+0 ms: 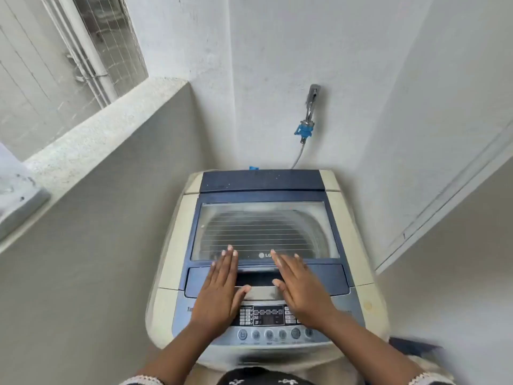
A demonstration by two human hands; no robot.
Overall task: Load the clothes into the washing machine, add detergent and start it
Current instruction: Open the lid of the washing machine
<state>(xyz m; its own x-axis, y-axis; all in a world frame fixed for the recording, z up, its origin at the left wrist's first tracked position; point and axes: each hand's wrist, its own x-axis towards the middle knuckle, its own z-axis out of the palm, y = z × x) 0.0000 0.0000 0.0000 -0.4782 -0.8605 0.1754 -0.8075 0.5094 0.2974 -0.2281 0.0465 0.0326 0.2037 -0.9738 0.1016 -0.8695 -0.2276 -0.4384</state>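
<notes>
A top-loading washing machine (172, 234) with a cream body and a blue lid stands in front of me. Its glass lid (263, 229) is down, and the drum shows through it. My left hand (219, 290) and my right hand (299, 290) lie flat, fingers straight, over the lid's front edge and handle recess (259, 279). Below the hands are the control panel (268, 315) and a row of round buttons (274, 334). No clothes or detergent are in view.
A tap with a blue hose connector (305, 130) is on the wall behind the machine. A low ledge (97, 140) runs along the left under a window. A white door or panel (449, 190) is at the right. Something dark (410, 347) lies at the lower right.
</notes>
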